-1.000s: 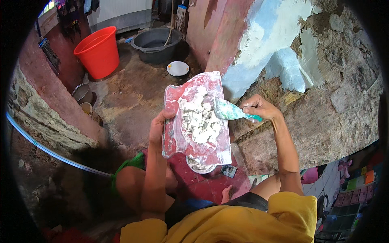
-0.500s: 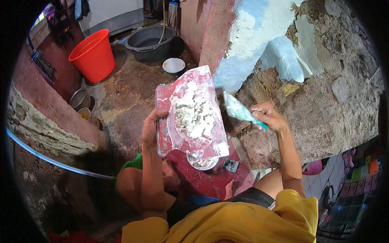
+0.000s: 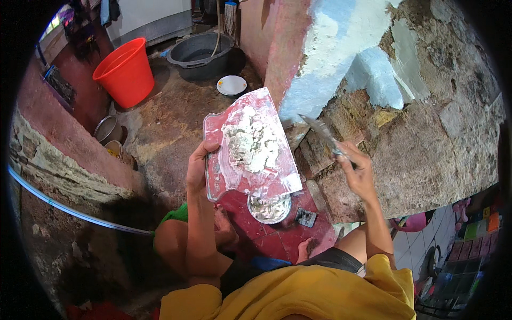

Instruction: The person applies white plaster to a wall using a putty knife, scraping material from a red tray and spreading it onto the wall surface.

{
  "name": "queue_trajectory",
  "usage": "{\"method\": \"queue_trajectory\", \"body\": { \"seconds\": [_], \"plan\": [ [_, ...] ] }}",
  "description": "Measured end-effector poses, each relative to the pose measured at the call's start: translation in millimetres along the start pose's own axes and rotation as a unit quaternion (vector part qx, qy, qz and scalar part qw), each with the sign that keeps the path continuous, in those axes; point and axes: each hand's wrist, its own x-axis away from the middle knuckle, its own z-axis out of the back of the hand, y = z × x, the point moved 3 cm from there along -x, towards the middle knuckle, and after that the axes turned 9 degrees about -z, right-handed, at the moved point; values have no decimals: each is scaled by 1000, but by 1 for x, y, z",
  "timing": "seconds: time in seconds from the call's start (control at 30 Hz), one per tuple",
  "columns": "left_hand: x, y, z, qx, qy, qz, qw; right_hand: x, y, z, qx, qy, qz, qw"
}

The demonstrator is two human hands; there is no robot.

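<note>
My left hand (image 3: 200, 166) is closed on the left edge of a clear plastic sheet (image 3: 214, 178), thumb on top. White putty (image 3: 253, 141) lies in a lumpy heap on the sheet, with smears around it. To the right, my right hand (image 3: 356, 168) grips the handle of a putty knife (image 3: 320, 129); its blade points up and left, near the lower edge of the white and light-blue wall patch (image 3: 320, 80), and I cannot tell if it touches. Below the sheet, a bowl of putty (image 3: 270, 209) stands on the red tiles, partly covered by the sheet.
Beside the bowl lies a small dark square piece (image 3: 305, 217). A red bucket (image 3: 124, 74), a black basin (image 3: 200, 57) and a white plate (image 3: 231, 85) stand farther off. Rough bare wall (image 3: 416, 160) rises on the right; a low, broken wall (image 3: 69, 149) is at left.
My right hand has turned the putty knife, so its blade now shows nearly edge-on. The plastic sheet has tilted a little, and more of the bowl shows below it.
</note>
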Motion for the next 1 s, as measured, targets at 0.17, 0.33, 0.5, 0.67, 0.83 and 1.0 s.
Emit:
{"method": "queue_trajectory", "body": {
  "seconds": [0.17,0.33,0.5,0.67,0.83,1.0],
  "plan": [
    [-3,-5,-3,30,-18,16,999,9,-8,-15,168,68,166,969],
    [-6,7,17,13,-4,-16,1000,30,23,-12,264,13,144,954],
    [5,24,5,1,-2,-57,998,1,12,25,179,2,-54,982],
    [1,27,0,6,9,-83,996,-52,-77,46,210,-81,4,974],
    [1,34,11,8,11,-107,994,-76,-138,34,469,-60,100,876],
    [2,33,5,11,0,-85,996,-106,-150,39,636,74,199,742]
  ]
}}
